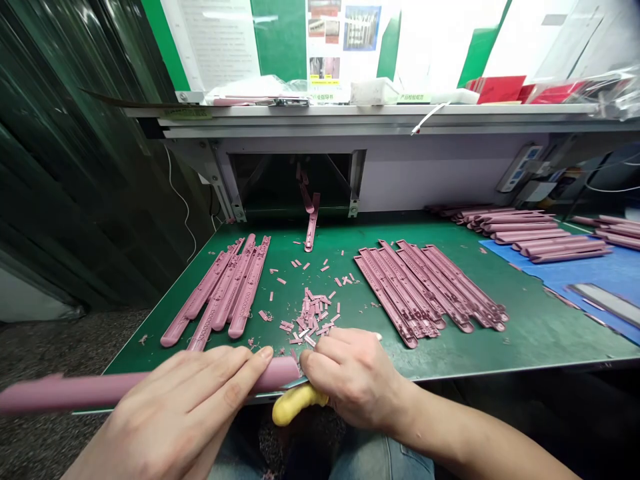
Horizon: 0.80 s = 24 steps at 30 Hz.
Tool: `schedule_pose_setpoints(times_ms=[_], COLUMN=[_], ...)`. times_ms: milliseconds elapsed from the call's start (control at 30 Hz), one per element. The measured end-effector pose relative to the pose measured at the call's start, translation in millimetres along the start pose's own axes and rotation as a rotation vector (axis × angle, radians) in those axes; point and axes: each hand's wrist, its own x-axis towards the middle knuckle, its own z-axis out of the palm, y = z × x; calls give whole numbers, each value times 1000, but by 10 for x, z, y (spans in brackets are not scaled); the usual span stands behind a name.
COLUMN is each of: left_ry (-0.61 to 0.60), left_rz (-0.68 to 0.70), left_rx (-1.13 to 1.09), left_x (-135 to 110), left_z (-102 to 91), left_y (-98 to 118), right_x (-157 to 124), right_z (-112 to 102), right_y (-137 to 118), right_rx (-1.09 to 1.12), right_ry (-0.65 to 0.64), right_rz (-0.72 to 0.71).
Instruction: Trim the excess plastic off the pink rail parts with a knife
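A long pink plastic strip [75,393] lies sideways along the front edge of the bench, its rounded back up. My left hand [185,407] is closed over it, fingers pressing near its right end. My right hand [355,377] is closed around a small knife, whose thin metal blade [296,383] touches that end. Most of the knife's handle is hidden in the fist. A rounded yellow cover [300,403] sticks out on the thumb side, below the strip; it looks like a thumb sleeve. Just beyond lie small pink plastic offcuts [313,310].
Pink strips lie in a left group [243,290] and a right group [425,287] on the green bench top [530,313]. One strip [313,223] rests at the opening under the shelf [350,120]. More strips [545,233] lie back right, beside a blue sheet [605,287].
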Motion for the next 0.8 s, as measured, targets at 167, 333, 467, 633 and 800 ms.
schedule_pose_setpoints(times_ms=[167,333,467,633,800], left_ry=[-84,-54,27,54,-9], left_rz=[30,-81,-136,-268,-517], left_rx=[52,-4,-36,-55,-245], left_x=[-61,-64,-30,-64,-169], left_z=[6,67,105,202,310], left_y=[62,158,216,275,242], right_x=[17,19,28,36,11], right_z=[-36,19,90,151,254], right_y=[-34,-42,-31,-20,-11], right_rx=[-1,-23,-44,-95,17], right_ry=[51,62,74,68,61], right_rz=[39,92,158,139,149])
